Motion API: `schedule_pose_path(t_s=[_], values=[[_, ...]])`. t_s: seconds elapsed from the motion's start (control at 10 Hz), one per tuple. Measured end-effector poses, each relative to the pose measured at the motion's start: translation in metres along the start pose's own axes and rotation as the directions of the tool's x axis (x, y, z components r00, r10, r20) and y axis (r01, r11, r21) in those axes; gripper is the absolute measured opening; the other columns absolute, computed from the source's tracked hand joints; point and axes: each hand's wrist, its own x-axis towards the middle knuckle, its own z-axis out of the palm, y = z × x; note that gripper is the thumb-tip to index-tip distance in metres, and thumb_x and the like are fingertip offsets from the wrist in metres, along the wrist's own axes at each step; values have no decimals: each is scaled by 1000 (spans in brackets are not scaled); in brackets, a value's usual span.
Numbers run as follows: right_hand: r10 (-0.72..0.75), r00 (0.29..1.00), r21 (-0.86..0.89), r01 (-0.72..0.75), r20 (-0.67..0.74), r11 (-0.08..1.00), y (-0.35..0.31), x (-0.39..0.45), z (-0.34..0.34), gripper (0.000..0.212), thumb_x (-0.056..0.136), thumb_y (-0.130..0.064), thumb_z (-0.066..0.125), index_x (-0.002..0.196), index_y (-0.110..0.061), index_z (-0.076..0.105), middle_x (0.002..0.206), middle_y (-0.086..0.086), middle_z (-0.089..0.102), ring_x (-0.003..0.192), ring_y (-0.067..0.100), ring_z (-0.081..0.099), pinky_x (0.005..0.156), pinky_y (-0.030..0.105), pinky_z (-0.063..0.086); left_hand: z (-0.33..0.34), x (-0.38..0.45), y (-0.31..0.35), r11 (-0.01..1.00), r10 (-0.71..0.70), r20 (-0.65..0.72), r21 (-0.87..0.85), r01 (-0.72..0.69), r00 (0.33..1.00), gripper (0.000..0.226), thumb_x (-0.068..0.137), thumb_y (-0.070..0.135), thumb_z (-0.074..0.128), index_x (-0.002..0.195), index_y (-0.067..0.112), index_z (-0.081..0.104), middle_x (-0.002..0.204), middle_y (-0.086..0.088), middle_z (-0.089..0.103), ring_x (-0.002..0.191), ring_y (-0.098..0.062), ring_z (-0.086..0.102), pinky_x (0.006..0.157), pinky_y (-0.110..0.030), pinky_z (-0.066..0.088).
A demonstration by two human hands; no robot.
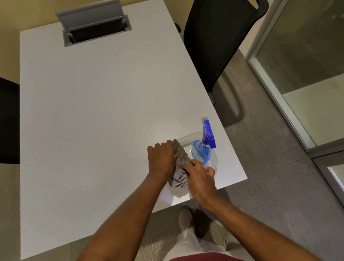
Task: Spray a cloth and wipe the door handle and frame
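Gripping the cloth (180, 162) with both hands, we hold it bunched above the counter (100, 122) near its 5 o'clock corner: our left hand (162, 159) curls round its far end, our right hand (199, 178) pinches its near end. Its long axis runs roughly 12 to 6. The bottle (204, 150) stands at 3 o'clock from the cloth, just beside it, its blue trigger head toward 12. Our right hand is nearer, so we judge it should let go and take the bottle. The door frame (270, 86) lies off toward 2 o'clock.
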Motion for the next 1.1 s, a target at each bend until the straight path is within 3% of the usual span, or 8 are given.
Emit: schedule_pose_path(t_s=[0.2, 0.3, 0.4, 0.5, 0.7, 0.9, 1.0, 1.1], values=[[-95, 995, -259, 85, -26, 962, 2, 13, 11, 35, 99, -22, 61, 134, -23, 58, 140, 6, 54, 124, 33, 49, 96, 43, 52, 4, -11, 4, 998, 56, -60, -1, -56, 997, 59, 83, 38, 82, 130, 16, 54, 121, -8, 64, 106, -31, 62, 88, -45, 47], [-65, 995, -277, 43, -70, 960, 3, 22, 23, 30, 105, -29, 52, 132, -16, 54, 123, 6, 58, 117, 29, 59, 80, 21, 57, 14, -25, 6, 985, 163, 15, 57, -163, 987, 60, 84, 43, 82, 133, 17, 58, 137, -10, 59, 121, -31, 55, 99, -47, 43], [-21, 999, -278, 12, -31, 961, 3, 24, 26, 33, 107, -36, 46, 133, -17, 51, 124, 6, 58, 120, 28, 59, 80, 13, 53, 21, -25, 3, 984, 153, 156, 67, -165, 976, 53, 91, 43, 76, 135, 20, 58, 145, -8, 54, 130, -31, 49, 109, -48, 34], [-99, 995, -390, 104, 34, 915, 10, 22, 24, 37, 106, -38, 43, 134, -18, 55, 137, 7, 56, 126, 27, 51, 107, 41, 39, 24, -24, -4, 977, 142, 248, 118, -175, 958, 55, 93, 47, 72, 140, 24, 56, 151, -6, 51, 138, -29, 44, 118, -51, 24], [-73, 989, -448, 123, 126, 885, 7, 25, 13, 43, 106, -45, 37, 137, -19, 53, 138, 5, 59, 130, 23, 49, 117, 43, 29, 26, -24, -4, 969, 158, 294, 135, -205, 943, 59, 95, 49, 67, 146, 24, 51, 156, -6, 47, 145, -29, 39, 123, -57, 15], [-197, 977, -342, 212, 78, 915, 21, 12, -2, 33, 103, -35, 50, 132, -21, 58, 132, 1, 64, 126, 20, 55, 110, 41, 37, 26, -33, 4, 982, 147, 153, 95, -162, 977, 42, 96, 44, 68, 131, 23, 64, 144, -4, 59, 138, -28, 49, 119, -56, 24], [-267, 964, -321, 249, -12, 914, 35, 2, -11, 30, 98, -34, 62, 125, -21, 63, 124, 1, 68, 116, 21, 62, 101, 40, 47, 27, -44, 13, 982, 180, 37, 51, -182, 983, 35, 91, 42, 75, 118, 21, 71, 134, -6, 67, 127, -29, 59, 110, -54, 39], [-208, 967, -269, 164, -145, 949, 62, -9, -34, 31, 97, -40, 64, 120, -20, 66, 117, 2, 69, 105, 20, 64, 92, 35, 52, 31, -63, 39, 968, 242, -82, -48, -247, 967, 35, 88, 47, 78, 112, 21, 74, 120, -7, 74, 110, -29, 69, 98, -49, 55]])
